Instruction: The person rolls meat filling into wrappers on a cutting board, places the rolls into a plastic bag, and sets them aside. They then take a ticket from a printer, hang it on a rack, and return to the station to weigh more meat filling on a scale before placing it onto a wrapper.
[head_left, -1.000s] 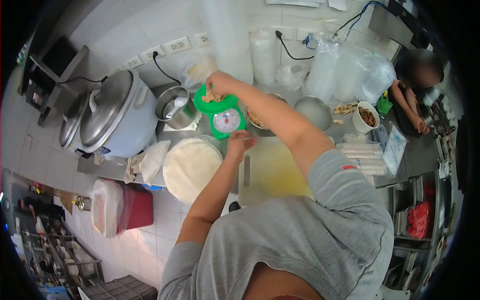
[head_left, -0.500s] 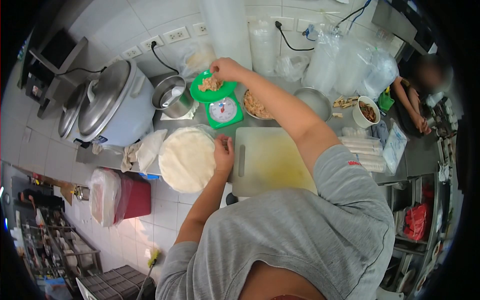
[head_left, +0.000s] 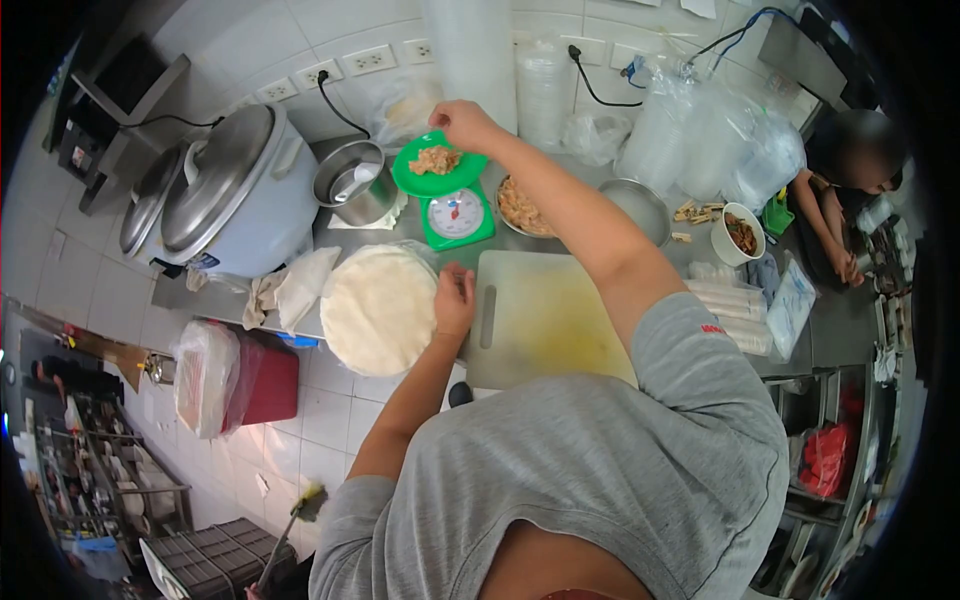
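Observation:
My right hand (head_left: 465,127) is at the back rim of a green plate (head_left: 408,176), its fingers bent together; whatever they grip is hidden. A small mound of pinkish minced filling (head_left: 435,160) lies on the plate, above a green dial scale (head_left: 457,215). Loosely curled and empty, my left hand (head_left: 456,295) rests beside the right edge of a stack of round pale wrappers (head_left: 378,310). Behind my right forearm, a metal bowl of the same filling (head_left: 522,208) is partly covered. A stained cutting board (head_left: 545,320) lies in front of me.
Left of the scale stand a steel pot (head_left: 355,190) and large rice cookers (head_left: 250,205). To the right are an empty metal pan (head_left: 640,212), a white bowl of food (head_left: 738,235) and plastic-wrapped stacks (head_left: 725,310). Another person's hands (head_left: 848,268) are at the far right.
My right hand has moved back from over the filling to the plate's rim. My left hand stays beside the wrappers. The whole view has shifted slightly.

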